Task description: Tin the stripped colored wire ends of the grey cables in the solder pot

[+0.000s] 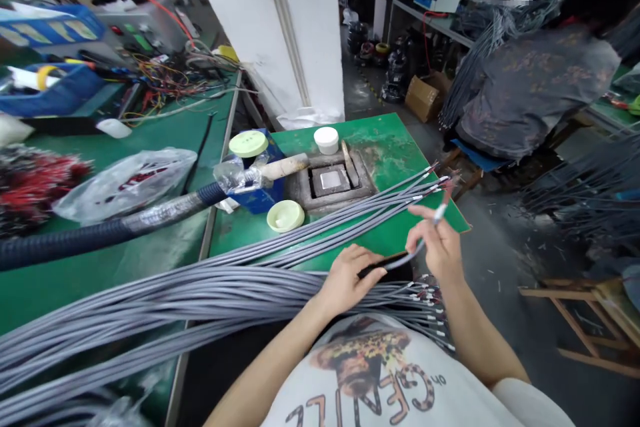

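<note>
A thick bundle of grey cables (150, 300) lies across the green table (395, 140) from the lower left toward my body. My left hand (347, 277) rests on the bundle near its stripped ends, fingers curled round the cables and a dark tool or strip. My right hand (435, 243) pinches a single grey cable (440, 213) and holds its stripped end up. Several more cables (380, 197) fan out to the right, their ends past the table edge. Behind them a metal solder pot (333, 180) is sunk in the table.
A black corrugated hose (115, 227) with a nozzle reaches toward the pot. Round lids (285, 215), a white jar (326, 139) and a blue box (263, 197) stand near it. Plastic bags and tangled wires fill the left. A seated person (530, 80) works at the right.
</note>
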{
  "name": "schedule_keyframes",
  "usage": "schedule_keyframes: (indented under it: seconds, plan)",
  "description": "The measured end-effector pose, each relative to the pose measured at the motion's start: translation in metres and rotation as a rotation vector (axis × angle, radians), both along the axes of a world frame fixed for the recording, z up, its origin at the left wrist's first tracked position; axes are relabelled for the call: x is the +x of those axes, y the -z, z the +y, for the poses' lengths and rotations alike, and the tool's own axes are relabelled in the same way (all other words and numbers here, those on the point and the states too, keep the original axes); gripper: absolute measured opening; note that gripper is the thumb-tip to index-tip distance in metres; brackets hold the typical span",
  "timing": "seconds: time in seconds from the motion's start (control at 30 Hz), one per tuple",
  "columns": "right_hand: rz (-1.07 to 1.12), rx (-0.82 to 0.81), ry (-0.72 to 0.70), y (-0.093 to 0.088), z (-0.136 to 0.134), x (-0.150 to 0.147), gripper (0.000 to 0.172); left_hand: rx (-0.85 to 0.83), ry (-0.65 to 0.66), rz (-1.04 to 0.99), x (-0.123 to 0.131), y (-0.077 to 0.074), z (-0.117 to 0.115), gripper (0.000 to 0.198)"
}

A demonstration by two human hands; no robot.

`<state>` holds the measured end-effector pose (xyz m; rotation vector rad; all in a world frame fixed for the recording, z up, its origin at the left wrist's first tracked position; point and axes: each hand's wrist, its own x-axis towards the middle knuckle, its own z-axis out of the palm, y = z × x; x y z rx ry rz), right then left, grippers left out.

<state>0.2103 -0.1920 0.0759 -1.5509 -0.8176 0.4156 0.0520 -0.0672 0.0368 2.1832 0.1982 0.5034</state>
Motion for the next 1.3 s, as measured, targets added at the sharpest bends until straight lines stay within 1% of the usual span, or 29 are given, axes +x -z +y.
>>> schedule_keyframes:
  seconds: [0.07, 0.1, 0.17, 0.2, 0.27, 0.37, 0.47, 0.53, 0.63, 0.77, 1.0, 1.1, 1.2, 1.3]
  plan:
    - [-0.078, -0.223, -0.221, -0.003, 0.001, -0.009, 0.037, -0.256, -0.128, -0.046, -0.007, -0.004, 0.001, 0.022]
    - [-0.107, -0.302, -0.304, -0.003, 0.001, -0.014, 0.037, -0.385, -0.204, -0.083, -0.009, -0.007, 0.003, 0.023]
    - [-0.148, -0.384, -0.396, 0.0, 0.003, -0.022, 0.037, -0.607, -0.305, -0.145, -0.012, -0.014, 0.009, 0.023]
    - [-0.159, -0.404, -0.417, 0.001, 0.004, -0.026, 0.037, -0.696, -0.325, -0.163, -0.012, -0.017, 0.012, 0.023]
    - [-0.185, -0.43, -0.444, 0.003, 0.006, -0.03, 0.036, -0.862, -0.318, -0.188, -0.011, -0.02, 0.015, 0.023]
    - [-0.251, -0.451, -0.456, 0.0, 0.008, -0.034, 0.035, -1.063, -0.286, -0.222, -0.008, -0.021, 0.015, 0.021]
    - [-0.305, -0.475, -0.485, -0.005, 0.009, -0.037, 0.034, -1.199, -0.275, -0.279, -0.004, -0.019, 0.015, 0.017]
    - [-0.322, -0.486, -0.506, -0.009, 0.009, -0.039, 0.033, -1.276, -0.245, -0.313, -0.002, -0.018, 0.017, 0.02]
    - [-0.346, -0.501, -0.522, -0.013, 0.01, -0.041, 0.033, -1.359, -0.194, -0.338, -0.001, -0.018, 0.02, 0.025]
    - [-0.38, -0.528, -0.548, -0.017, 0.011, -0.042, 0.033, -1.402, -0.156, -0.342, -0.002, -0.016, 0.022, 0.029]
    - [-0.459, -0.549, -0.6, -0.016, 0.012, -0.043, 0.03, -1.371, -0.044, -0.276, -0.006, -0.01, 0.027, 0.028]
    - [-0.476, -0.554, -0.612, -0.017, 0.012, -0.043, 0.03, -1.35, -0.007, -0.282, -0.007, -0.009, 0.029, 0.022]
    - [-0.476, -0.562, -0.62, -0.02, 0.013, -0.043, 0.03, -1.347, 0.0, -0.325, -0.005, -0.009, 0.027, 0.02]
    - [-0.47, -0.578, -0.619, -0.022, 0.013, -0.044, 0.029, -1.363, -0.043, -0.377, -0.003, -0.007, 0.021, 0.023]
